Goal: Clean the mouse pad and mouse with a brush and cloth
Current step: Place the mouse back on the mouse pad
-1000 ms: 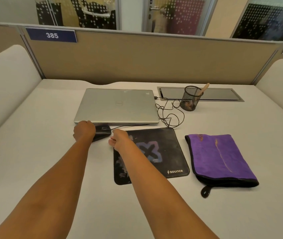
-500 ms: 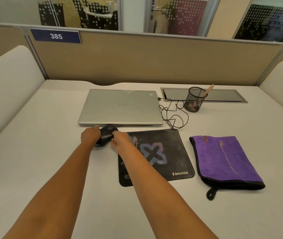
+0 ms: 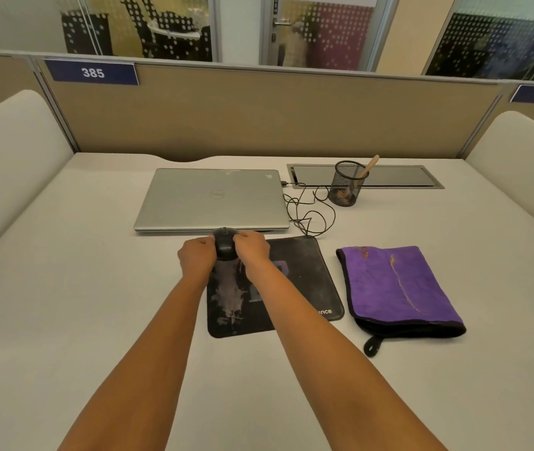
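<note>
A black wired mouse is at the far left corner of the dusty black mouse pad, in front of the laptop. My left hand grips its left side and my right hand grips its right side. White dust streaks the pad's left part. A folded purple cloth lies right of the pad. A brush with a wooden handle stands in the mesh cup.
A shut silver laptop lies behind the mouse, with its cable coiled to the right. A black mesh cup stands by a dark desk hatch. Beige partitions wall the white desk at back and sides.
The mouse has moved right from beside the pad onto its far left corner. My right hand has come onto the mouse, so both hands now hold it.
</note>
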A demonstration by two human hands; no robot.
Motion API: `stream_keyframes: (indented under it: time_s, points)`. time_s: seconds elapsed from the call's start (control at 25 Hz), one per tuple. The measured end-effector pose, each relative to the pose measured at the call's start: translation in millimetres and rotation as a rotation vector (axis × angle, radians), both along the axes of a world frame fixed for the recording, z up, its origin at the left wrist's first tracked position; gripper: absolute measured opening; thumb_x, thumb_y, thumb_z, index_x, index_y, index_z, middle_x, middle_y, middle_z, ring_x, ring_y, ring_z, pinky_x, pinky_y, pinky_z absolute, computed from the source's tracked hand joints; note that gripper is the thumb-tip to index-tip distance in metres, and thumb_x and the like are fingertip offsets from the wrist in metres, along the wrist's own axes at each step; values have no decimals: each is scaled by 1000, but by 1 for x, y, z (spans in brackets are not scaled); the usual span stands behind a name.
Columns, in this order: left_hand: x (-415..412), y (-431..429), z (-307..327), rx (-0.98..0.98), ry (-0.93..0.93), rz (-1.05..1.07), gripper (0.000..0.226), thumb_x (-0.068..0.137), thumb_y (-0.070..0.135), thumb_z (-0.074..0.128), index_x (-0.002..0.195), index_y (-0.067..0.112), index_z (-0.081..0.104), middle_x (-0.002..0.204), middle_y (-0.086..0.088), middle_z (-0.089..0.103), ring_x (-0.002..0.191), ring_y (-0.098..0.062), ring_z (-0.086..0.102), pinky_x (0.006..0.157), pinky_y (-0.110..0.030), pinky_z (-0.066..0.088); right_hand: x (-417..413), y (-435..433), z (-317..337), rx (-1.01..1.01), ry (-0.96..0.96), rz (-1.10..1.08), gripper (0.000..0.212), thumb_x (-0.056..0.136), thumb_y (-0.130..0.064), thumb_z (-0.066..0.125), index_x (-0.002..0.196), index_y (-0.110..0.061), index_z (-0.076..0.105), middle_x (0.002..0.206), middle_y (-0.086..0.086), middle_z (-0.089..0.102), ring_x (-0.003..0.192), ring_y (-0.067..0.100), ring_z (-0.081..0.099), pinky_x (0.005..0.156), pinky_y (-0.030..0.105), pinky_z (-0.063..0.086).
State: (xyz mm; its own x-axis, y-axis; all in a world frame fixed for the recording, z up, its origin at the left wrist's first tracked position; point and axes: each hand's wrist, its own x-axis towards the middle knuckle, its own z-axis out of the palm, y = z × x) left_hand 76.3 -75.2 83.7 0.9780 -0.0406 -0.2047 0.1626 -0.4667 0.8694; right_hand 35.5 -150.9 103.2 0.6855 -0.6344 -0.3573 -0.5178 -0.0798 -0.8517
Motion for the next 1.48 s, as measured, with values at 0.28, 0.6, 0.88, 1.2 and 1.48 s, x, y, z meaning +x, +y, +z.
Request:
stream_keyframes:
  time_s: [0.28,0.6,0.88,1.2,1.48]
  points:
    - [-52,-26,-2,-57,-18,-115,28,93,17,50,115,5,62,114,-16,64,103,-28,58,95,-33,42,-53,-32,-13,-69,-69,-59,37,95,-12,44,130,-16,56,132,8,57,118,25,54,97,32,46]
    - [-79,-47,-20,-101,122,-114,25,91,10,53,113,4,63,116,-16,62,104,-30,58,93,-40,50,-88,-48,-35,-42,-58,-115,41,96,-10,45,137,-13,48,141,9,48,128,26,48,106,35,41]
    - [-89,-54,-30,-5,122,-101,20,91,5,50,104,2,65,91,-14,59,86,-27,58,83,-35,54,-99,-51,-44,-47,-31,-74,42,97,-8,45,139,-11,44,144,9,45,132,25,45,108,33,38]
    - [-98,-64,-25,91,-14,-50,35,95,13,44,128,4,49,116,-20,58,100,-27,58,88,-34,49,-107,-63,-38,-147,-70,-10,40,96,-11,48,136,-11,46,138,10,47,125,23,50,100,28,43]
    - [-124,-128,2,1,-230,-264,27,91,15,50,117,8,55,113,-12,58,105,-27,55,91,-31,43,-152,-168,-29,-687,63,-154,33,95,-21,50,128,-17,51,132,8,51,120,25,48,94,34,44]
